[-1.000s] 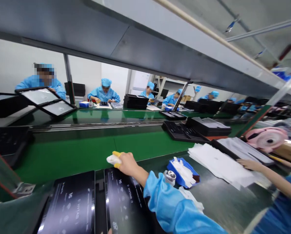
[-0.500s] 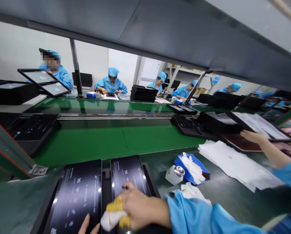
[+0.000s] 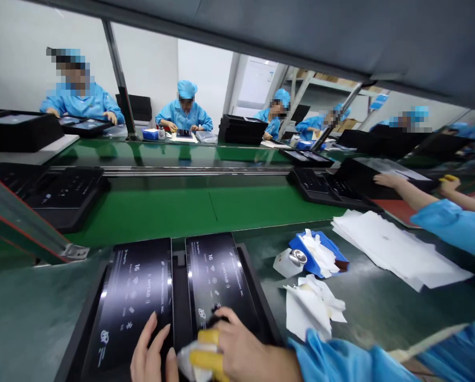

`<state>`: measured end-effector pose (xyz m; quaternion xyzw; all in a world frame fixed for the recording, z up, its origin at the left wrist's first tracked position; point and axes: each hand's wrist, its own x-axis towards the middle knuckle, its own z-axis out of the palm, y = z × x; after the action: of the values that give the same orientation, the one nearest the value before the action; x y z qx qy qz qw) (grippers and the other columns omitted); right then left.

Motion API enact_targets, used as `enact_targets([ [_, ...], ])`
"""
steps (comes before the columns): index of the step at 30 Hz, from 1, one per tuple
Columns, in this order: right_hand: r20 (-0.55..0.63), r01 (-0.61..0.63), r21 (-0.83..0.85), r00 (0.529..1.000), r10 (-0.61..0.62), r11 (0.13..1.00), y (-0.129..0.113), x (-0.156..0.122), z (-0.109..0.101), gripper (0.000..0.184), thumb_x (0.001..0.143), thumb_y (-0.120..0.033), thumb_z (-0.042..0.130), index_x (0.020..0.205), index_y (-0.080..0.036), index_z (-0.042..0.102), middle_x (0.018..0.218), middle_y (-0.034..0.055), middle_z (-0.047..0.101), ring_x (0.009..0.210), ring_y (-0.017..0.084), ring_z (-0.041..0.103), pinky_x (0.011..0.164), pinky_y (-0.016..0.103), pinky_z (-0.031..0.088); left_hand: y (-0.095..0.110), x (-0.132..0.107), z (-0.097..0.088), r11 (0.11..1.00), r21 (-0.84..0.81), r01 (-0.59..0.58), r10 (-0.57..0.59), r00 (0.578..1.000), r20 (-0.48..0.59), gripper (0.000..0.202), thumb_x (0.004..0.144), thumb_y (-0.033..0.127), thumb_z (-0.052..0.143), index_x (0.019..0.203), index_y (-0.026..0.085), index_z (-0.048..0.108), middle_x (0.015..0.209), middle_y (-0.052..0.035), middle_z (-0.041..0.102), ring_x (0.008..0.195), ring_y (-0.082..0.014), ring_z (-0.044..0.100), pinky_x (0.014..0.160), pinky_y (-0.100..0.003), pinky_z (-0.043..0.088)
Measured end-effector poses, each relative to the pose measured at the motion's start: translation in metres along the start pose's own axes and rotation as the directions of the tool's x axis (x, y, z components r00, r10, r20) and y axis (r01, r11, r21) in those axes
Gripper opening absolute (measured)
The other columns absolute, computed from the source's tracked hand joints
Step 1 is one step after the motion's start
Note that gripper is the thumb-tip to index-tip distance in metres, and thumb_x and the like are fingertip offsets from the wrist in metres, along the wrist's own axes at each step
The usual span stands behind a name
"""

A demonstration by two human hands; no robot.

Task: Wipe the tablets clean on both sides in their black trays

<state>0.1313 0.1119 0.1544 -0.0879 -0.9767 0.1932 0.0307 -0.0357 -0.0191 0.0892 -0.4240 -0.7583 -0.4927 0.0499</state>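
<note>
Two dark tablets with printed screens, a left one (image 3: pixel 128 286) and a right one (image 3: pixel 217 281), lie side by side in a black tray (image 3: pixel 179 281). My left hand (image 3: pixel 152 350) rests with its fingers stretched out on the near end of the left tablet, close to the gap. Wearing yellow finger covers, my right hand (image 3: pixel 237 350) is closed around a crumpled white wipe (image 3: pixel 191 361) over the near end of the right tablet. The hand is slightly blurred, and whether the wipe touches the glass I cannot tell.
To the right stand a metal-topped bottle (image 3: pixel 291 261), a blue box of wipes (image 3: pixel 320 252) and crumpled wipes (image 3: pixel 314 305). White sheets (image 3: pixel 396 246) lie farther right, near a co-worker's arms (image 3: pixel 444 212). A green conveyor belt (image 3: pixel 173 201) runs behind; a slanted post (image 3: pixel 30 223) rises at left.
My right hand has moved toward the tablet's near end with the wipe. More of my left hand shows. Co-workers at far left and right have lowered their trays. The view has shifted.
</note>
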Motion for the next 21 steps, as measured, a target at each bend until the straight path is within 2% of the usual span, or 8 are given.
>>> enact_targets([
  [3, 0.000, 0.020, 0.024, 1.000, -0.020, 0.999, 0.008, -0.002, -0.012, 0.049, 0.094, -0.031, 0.058, 0.142, -0.046, 0.056, 0.129, 0.0014, 0.071, 0.104, 0.023, 0.065, 0.118, 0.051, 0.019, 0.000, 0.000, -0.002, 1.000, -0.005, 0.017, -0.017, 0.999, 0.052, 0.027, 0.098, 0.027, 0.046, 0.122, 0.024, 0.058, 0.148, -0.0119, 0.052, 0.138, -0.0278, 0.050, 0.118, -0.051, 0.036],
  [6, -0.086, -0.198, -0.076, 0.978, 0.191, 0.977, 0.054, 0.043, -0.054, 0.055, 0.091, -0.028, 0.062, 0.146, -0.031, 0.055, 0.130, 0.0086, 0.069, 0.117, 0.027, 0.060, 0.114, 0.048, 0.023, 0.001, 0.001, -0.006, 0.999, 0.028, 0.031, -0.035, 0.991, 0.130, 0.030, 0.099, 0.034, 0.043, 0.123, 0.024, 0.058, 0.147, -0.0122, 0.054, 0.135, -0.0306, 0.051, 0.110, -0.053, 0.040],
  [8, -0.197, -0.418, -0.135, 0.900, 0.389, 0.898, 0.090, 0.075, -0.086, 0.054, 0.093, -0.027, 0.062, 0.147, -0.022, 0.055, 0.131, 0.0131, 0.068, 0.120, 0.027, 0.058, 0.109, 0.044, 0.028, 0.001, 0.003, -0.007, 0.999, 0.044, 0.019, -0.025, 0.987, 0.158, 0.030, 0.099, 0.036, 0.043, 0.122, 0.025, 0.058, 0.146, -0.0123, 0.055, 0.132, -0.0311, 0.053, 0.108, -0.054, 0.040],
  [11, -0.292, -0.558, -0.139, 0.812, 0.505, 0.818, 0.122, 0.097, -0.112, 0.053, 0.097, -0.027, 0.060, 0.149, -0.016, 0.052, 0.130, 0.0163, 0.067, 0.121, 0.028, 0.058, 0.106, 0.044, 0.029, -0.002, 0.005, -0.006, 0.997, 0.047, -0.055, 0.047, 0.986, 0.160, 0.029, 0.099, 0.035, 0.044, 0.121, 0.024, 0.058, 0.142, -0.0130, 0.058, 0.130, -0.0303, 0.055, 0.110, -0.052, 0.039],
  [12, -0.294, -0.554, -0.136, 0.814, 0.501, 0.821, 0.124, 0.095, -0.112, 0.053, 0.097, -0.027, 0.060, 0.149, -0.017, 0.052, 0.130, 0.0153, 0.067, 0.122, 0.027, 0.058, 0.106, 0.043, 0.029, -0.004, 0.006, -0.004, 0.995, 0.051, -0.089, 0.080, 0.983, 0.163, 0.028, 0.099, 0.034, 0.044, 0.121, 0.023, 0.058, 0.140, -0.0133, 0.059, 0.129, -0.0299, 0.055, 0.110, -0.052, 0.039],
  [14, -0.273, -0.485, -0.117, 0.855, 0.442, 0.866, 0.115, 0.078, -0.099, 0.054, 0.095, -0.027, 0.064, 0.148, -0.022, 0.053, 0.133, 0.0115, 0.067, 0.123, 0.025, 0.058, 0.108, 0.042, 0.029, -0.008, 0.006, -0.003, 0.986, 0.060, -0.155, 0.142, 0.974, 0.174, 0.027, 0.098, 0.030, 0.044, 0.121, 0.022, 0.057, 0.136, -0.0139, 0.061, 0.130, -0.0293, 0.055, 0.111, -0.051, 0.040],
  [17, -0.215, -0.313, -0.051, 0.931, 0.296, 0.948, 0.078, 0.027, -0.060, 0.054, 0.093, -0.030, 0.065, 0.146, -0.030, 0.055, 0.135, 0.0084, 0.067, 0.121, 0.025, 0.059, 0.111, 0.043, 0.028, -0.012, 0.006, -0.001, 0.972, 0.080, -0.222, 0.203, 0.960, 0.193, 0.028, 0.097, 0.026, 0.045, 0.122, 0.022, 0.056, 0.130, -0.0134, 0.066, 0.131, -0.0292, 0.055, 0.109, -0.051, 0.042],
  [21, -0.157, -0.203, 0.035, 0.966, 0.206, 0.979, 0.025, -0.042, -0.018, 0.052, 0.093, -0.031, 0.062, 0.144, -0.040, 0.057, 0.135, 0.0057, 0.067, 0.110, 0.025, 0.063, 0.115, 0.050, 0.025, -0.004, 0.003, 0.003, 0.950, 0.172, -0.262, 0.224, 0.951, 0.212, 0.028, 0.097, 0.024, 0.042, 0.122, 0.025, 0.056, 0.123, -0.0098, 0.073, 0.126, -0.0321, 0.059, 0.106, -0.056, 0.041],
])
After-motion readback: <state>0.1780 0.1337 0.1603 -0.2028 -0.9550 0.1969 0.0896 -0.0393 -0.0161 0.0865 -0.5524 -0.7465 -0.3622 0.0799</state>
